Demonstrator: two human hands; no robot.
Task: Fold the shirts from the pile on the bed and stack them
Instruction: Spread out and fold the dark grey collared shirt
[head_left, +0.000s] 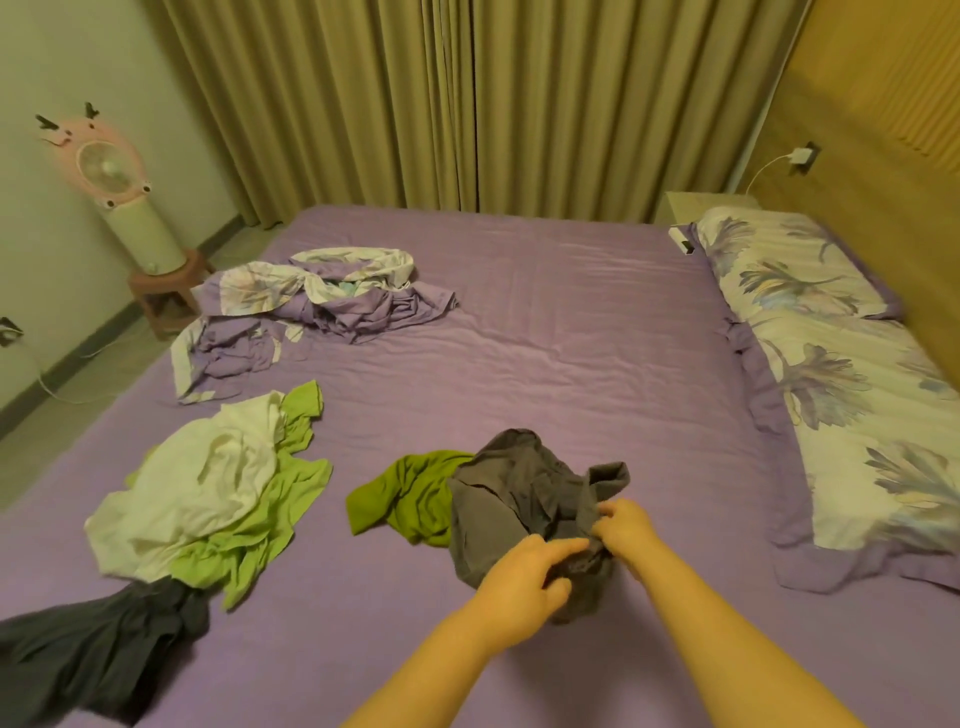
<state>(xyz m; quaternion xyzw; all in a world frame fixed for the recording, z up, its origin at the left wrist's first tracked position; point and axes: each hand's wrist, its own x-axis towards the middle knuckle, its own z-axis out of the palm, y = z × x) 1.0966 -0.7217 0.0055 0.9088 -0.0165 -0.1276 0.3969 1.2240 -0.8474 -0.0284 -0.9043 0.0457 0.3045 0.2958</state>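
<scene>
1. Fingers (566, 546) of the left hand (524, 577) and of the right hand (626, 525) curl into and pinch the near edge of the grey shirt (514, 493).
2. Handling, judged: light, limp, not slippery; best held at hem corners or shoulders to spread it flat.
3. Position: near centre of the bed (571, 322), overlapping a green shirt (410, 499).
4. Appearance: dark grey, crumpled, bunched. The pile (208, 493) lies left: white, lime, dark grey.
</scene>
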